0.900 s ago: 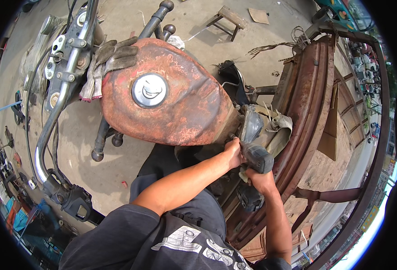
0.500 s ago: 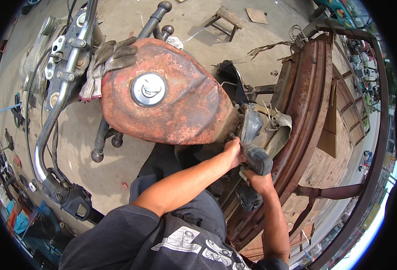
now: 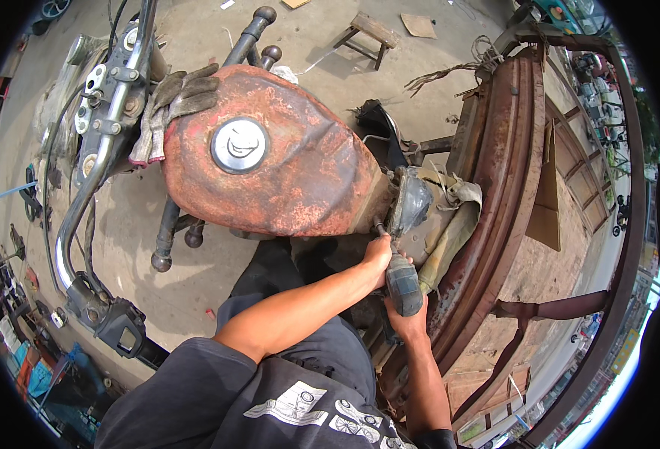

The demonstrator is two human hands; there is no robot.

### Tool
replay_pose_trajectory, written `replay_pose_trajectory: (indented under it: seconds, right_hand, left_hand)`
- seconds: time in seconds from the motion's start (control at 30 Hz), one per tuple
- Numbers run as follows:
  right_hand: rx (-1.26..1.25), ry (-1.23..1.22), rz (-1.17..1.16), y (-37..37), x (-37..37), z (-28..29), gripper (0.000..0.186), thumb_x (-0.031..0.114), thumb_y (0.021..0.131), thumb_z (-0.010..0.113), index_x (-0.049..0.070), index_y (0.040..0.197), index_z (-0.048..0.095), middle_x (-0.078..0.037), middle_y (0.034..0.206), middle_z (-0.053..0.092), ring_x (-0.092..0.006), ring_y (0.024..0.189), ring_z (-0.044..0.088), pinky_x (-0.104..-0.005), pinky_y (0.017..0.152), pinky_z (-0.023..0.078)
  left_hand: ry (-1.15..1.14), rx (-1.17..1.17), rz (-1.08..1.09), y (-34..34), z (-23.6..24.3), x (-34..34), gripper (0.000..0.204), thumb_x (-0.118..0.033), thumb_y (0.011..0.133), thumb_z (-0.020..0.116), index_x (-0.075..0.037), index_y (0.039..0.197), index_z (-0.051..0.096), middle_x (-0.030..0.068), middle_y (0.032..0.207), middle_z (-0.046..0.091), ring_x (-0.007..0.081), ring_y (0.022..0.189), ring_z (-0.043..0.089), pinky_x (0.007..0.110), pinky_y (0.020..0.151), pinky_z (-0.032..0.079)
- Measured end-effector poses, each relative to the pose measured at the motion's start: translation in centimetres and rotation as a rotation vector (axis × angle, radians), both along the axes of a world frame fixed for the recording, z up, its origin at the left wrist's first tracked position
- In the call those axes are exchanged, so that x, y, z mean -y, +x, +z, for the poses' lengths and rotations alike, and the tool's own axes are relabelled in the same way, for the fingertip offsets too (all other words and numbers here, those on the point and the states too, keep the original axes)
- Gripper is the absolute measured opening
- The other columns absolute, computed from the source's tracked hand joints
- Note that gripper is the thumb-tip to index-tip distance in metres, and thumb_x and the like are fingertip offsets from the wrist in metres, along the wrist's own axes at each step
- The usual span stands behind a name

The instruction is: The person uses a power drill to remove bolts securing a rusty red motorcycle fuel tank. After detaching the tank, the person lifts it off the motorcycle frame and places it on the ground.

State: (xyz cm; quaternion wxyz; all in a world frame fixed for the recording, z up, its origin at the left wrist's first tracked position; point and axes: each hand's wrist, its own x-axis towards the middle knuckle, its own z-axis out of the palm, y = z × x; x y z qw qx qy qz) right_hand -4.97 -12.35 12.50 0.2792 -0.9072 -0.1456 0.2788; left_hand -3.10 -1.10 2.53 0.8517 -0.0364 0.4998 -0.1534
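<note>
My right hand [image 3: 407,320] is wrapped round the handle of a dark cordless power drill [image 3: 405,288]. At the drill's front end my left hand [image 3: 377,256] is closed, its fingers round the nose; the exact grip is partly hidden. The tool points away from me, its tip against the rear end of a rusty red motorcycle fuel tank [image 3: 300,172]. Just behind that end, a clear-wrapped part [image 3: 412,203] sits beside a loose strip of drab cloth [image 3: 449,247].
Work gloves [image 3: 184,97] lie on the tank's front, near the chrome handlebar [image 3: 113,142]. Close on my right runs a rusty metal cargo bed [image 3: 494,194] with a raised frame. A small wooden stool [image 3: 371,31] stands on the far floor.
The drill has swung left and toward me, now lining up more straight ahead. Both hands moved with it, the right one shifting left and nearer.
</note>
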Motion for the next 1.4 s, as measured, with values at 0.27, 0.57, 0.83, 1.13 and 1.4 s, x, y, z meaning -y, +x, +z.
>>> replay_pose_trajectory:
  seconds: [0.27,0.57,0.83,1.13,1.4]
  right_hand:
    - [-0.067,0.005,-0.123,-1.3,-0.8,1.3,0.028,0.007,0.07,0.07,-0.002,0.096,0.063,-0.012,0.086,0.068,-0.0193,0.078,0.064,-0.0348,0.073,0.051]
    - [0.033,-0.031,-0.106,1.8,-4.0,0.7,0.026,0.006,0.068,0.07,-0.003,0.092,0.061,-0.019,0.076,0.067,-0.0329,0.07,0.067,-0.0388,0.066,0.052]
    - [0.013,-0.039,-0.094,3.8,-6.4,1.4,0.015,0.007,0.07,0.066,-0.004,0.08,0.063,-0.019,0.069,0.065,-0.0278,0.064,0.065,-0.0376,0.064,0.051]
    - [0.025,-0.077,-0.056,6.3,-5.9,1.6,0.026,0.006,0.068,0.064,-0.003,0.091,0.062,-0.019,0.08,0.067,-0.027,0.074,0.066,-0.0381,0.07,0.05]
    - [-0.124,-0.179,0.165,13.8,-6.1,3.1,0.042,0.003,0.068,0.062,0.001,0.11,0.061,-0.013,0.099,0.067,-0.0221,0.091,0.063,-0.0331,0.084,0.048]
  left_hand:
    - [0.058,0.019,-0.077,0.4,1.2,-0.2,0.035,-0.04,0.1,0.033,-0.006,0.095,0.042,0.0119,0.072,0.052,0.0286,0.061,0.059,0.047,0.059,0.054]
    - [-0.028,0.085,-0.033,3.8,-0.4,-3.2,0.034,-0.036,0.1,0.033,-0.005,0.089,0.044,0.0117,0.072,0.051,0.0276,0.062,0.057,0.047,0.061,0.054]
    - [-0.185,0.043,0.07,5.2,-2.9,-3.3,0.041,-0.039,0.101,0.03,-0.004,0.085,0.045,0.0128,0.07,0.052,0.0304,0.064,0.058,0.052,0.065,0.054]
    - [-0.219,0.112,0.025,6.0,-1.2,-3.8,0.058,-0.051,0.1,0.021,-0.001,0.098,0.05,0.0158,0.084,0.06,0.032,0.079,0.063,0.05,0.077,0.052]
    - [-0.449,0.332,0.233,7.2,1.0,-5.0,0.067,-0.053,0.1,0.011,-0.004,0.13,0.044,0.0154,0.13,0.054,0.0297,0.121,0.05,0.051,0.106,0.032]
